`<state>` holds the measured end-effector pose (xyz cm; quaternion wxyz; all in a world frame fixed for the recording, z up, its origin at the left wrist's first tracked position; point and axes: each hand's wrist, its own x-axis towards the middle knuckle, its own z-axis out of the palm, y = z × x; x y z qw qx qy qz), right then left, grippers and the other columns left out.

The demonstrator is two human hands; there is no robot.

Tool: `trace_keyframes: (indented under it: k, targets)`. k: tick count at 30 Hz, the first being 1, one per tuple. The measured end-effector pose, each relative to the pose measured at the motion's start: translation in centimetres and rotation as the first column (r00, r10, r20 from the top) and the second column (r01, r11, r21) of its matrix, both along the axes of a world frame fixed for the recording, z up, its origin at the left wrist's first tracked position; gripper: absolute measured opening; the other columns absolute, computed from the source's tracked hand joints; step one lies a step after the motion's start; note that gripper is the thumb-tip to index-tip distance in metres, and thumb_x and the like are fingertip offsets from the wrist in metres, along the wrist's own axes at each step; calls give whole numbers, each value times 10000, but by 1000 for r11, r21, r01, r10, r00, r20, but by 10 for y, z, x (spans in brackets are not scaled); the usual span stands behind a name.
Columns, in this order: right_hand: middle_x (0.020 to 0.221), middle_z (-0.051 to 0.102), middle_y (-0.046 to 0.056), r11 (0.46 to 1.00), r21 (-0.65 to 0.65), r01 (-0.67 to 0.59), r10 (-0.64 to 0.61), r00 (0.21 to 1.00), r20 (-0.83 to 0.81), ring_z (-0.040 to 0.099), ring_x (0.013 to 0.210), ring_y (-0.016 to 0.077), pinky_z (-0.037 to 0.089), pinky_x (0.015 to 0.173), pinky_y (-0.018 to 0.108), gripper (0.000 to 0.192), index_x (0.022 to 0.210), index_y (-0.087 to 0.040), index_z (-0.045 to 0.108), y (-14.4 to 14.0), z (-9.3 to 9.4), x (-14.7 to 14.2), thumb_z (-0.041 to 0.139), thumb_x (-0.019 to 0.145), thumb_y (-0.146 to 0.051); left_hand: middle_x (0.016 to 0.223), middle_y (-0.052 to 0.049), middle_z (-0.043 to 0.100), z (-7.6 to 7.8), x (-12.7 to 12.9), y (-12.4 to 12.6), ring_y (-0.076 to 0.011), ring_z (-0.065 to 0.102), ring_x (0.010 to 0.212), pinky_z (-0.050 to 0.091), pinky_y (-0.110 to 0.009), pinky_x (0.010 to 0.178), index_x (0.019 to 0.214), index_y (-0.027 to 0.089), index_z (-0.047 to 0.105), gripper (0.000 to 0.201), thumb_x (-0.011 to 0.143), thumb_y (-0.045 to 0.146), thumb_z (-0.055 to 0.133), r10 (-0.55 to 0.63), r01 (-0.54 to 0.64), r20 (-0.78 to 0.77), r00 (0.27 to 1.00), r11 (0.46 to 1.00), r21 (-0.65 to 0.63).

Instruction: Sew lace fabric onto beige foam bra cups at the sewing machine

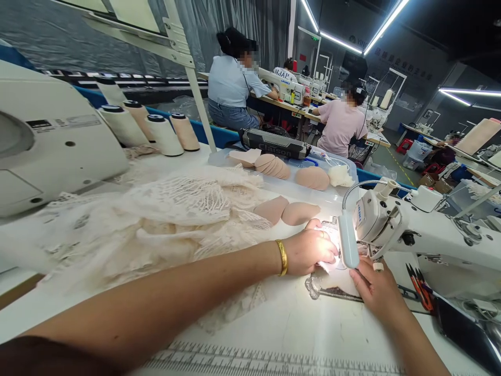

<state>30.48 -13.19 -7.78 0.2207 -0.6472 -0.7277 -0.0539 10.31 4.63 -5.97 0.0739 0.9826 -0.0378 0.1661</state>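
Observation:
My left hand (309, 250), with a gold bracelet at the wrist, has its fingers curled on a small piece of pale fabric (332, 265) under the sewing machine's bright light. My right hand (379, 287) lies on the other side of the stitching area, thumb stretched out and apart from the fingers, some of which are hidden under the machine head. The white sewing machine (422, 230) comes in from the right, and its lamp (347, 240) covers part of the needle area. Two beige oval pads (300, 213) lie just beyond my left hand.
Cream lace fabric (188, 209) spreads over the table's left side. Behind the pads, a clear plastic tray (254, 177) holds stacked pads. Thread cones (166, 134) stand at the back left. Orange-handled snips (420, 290) lie right of the machine bed. People (230, 89) sit at machines beyond.

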Motion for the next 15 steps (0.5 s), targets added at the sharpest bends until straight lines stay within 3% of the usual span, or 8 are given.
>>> trace_keyframes:
  k: [6, 11, 15]
  targets:
    - [1054, 721, 107, 986, 166, 28, -26, 1000, -11, 671, 1004, 289, 562, 885, 478, 228, 1020, -244, 677, -1, 3, 0, 457, 1029, -304, 1046, -12, 753, 0, 0, 1, -239, 623, 1005, 263, -480, 1005, 877, 248, 705, 265, 721, 46, 631, -4, 4, 1, 1000, 999, -39]
    - [1073, 695, 107, 990, 134, 48, -43, 998, -42, 657, 1043, 284, 568, 898, 459, 230, 933, -247, 666, 0, 2, -1, 461, 1027, -294, 1052, -16, 750, -1, 0, 0, -238, 629, 992, 278, -475, 959, 891, 245, 706, 226, 753, 75, 650, 2, -1, 23, 1000, 1000, -25]
    - [1052, 701, 86, 990, 126, 55, -51, 998, -33, 661, 1037, 278, 569, 902, 450, 216, 932, -253, 655, -1, 1, 0, 469, 1025, -311, 1106, -4, 741, -4, 0, -1, -235, 633, 1030, 279, -473, 961, 940, 261, 710, 305, 722, 54, 661, 15, -15, 14, 1000, 1000, -25]
